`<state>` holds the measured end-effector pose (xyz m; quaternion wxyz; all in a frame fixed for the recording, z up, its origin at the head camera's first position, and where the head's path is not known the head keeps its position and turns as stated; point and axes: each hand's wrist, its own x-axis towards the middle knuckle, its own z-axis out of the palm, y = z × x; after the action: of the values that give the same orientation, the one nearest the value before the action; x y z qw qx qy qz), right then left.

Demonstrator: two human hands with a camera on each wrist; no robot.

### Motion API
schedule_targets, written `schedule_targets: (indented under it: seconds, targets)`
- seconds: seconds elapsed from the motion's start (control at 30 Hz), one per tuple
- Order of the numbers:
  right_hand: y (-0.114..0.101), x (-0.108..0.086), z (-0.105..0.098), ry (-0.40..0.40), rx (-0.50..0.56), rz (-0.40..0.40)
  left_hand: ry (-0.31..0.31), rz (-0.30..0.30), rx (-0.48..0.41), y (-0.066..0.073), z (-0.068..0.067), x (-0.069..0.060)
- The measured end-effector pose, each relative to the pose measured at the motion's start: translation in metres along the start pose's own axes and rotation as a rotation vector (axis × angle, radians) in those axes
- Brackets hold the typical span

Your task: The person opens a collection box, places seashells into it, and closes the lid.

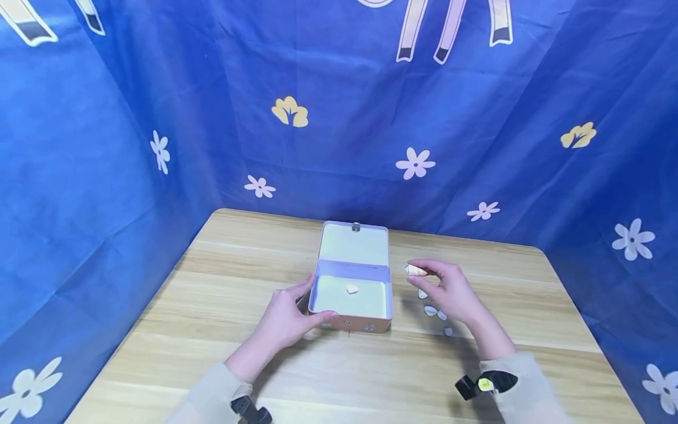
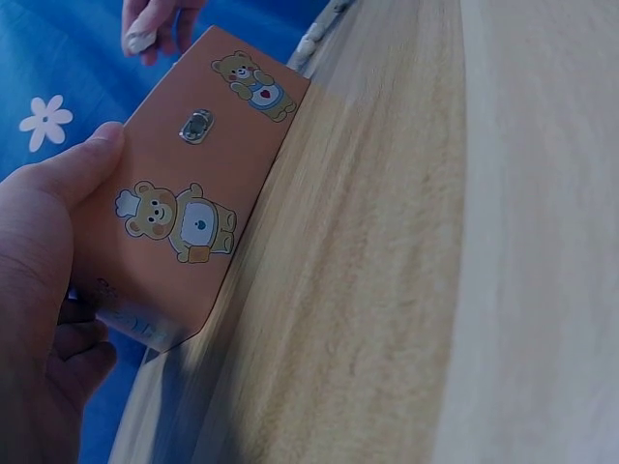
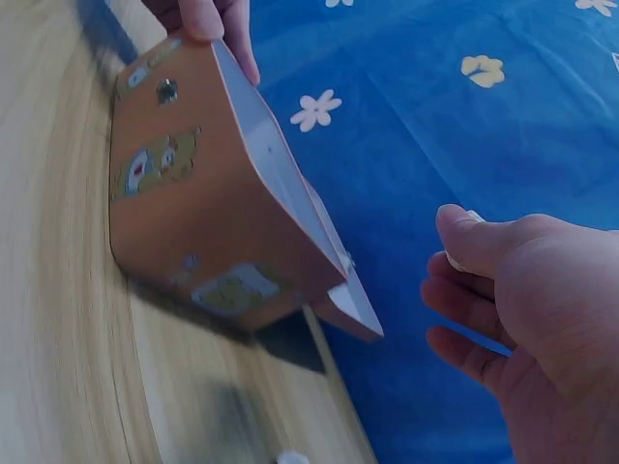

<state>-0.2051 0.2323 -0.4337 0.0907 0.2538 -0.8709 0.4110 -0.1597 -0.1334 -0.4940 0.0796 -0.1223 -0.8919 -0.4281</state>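
Observation:
An orange tin box (image 1: 360, 324) stands on the table with its lid (image 1: 355, 244) raised and tilted back. Bear pictures and a metal clasp (image 2: 196, 126) decorate its front. My left hand (image 1: 286, 315) grips the box's near left corner, thumb on the front and fingers along the side. One pale seashell (image 1: 352, 289) lies on the white floor inside. To the right of the box, my right hand (image 1: 450, 288) pinches a cone-shaped seashell (image 1: 415, 270) between thumb and fingers, above the table. In the right wrist view the thumb mostly hides this shell.
Several small pale seashells (image 1: 431, 310) lie on the wooden table (image 1: 238, 259) below and beside my right hand. A blue curtain (image 1: 339, 147) with flower prints hangs behind the table and at both sides. Each wrist carries a dark strapped camera (image 1: 466, 387).

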Motion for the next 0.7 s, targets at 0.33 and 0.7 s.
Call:
schedule_targets:
  seconds: [0.33, 0.7]
  targets:
    - [-0.007, 0.021, 0.03, -0.031, 0.106, -0.044, 0.009, 0.004, -0.005, -0.002, 0.001, 0.0]
    - [-0.021, 0.039, 0.062, -0.101, 0.215, 0.028, 0.01, 0.027, -0.01, -0.002, 0.002, 0.0]
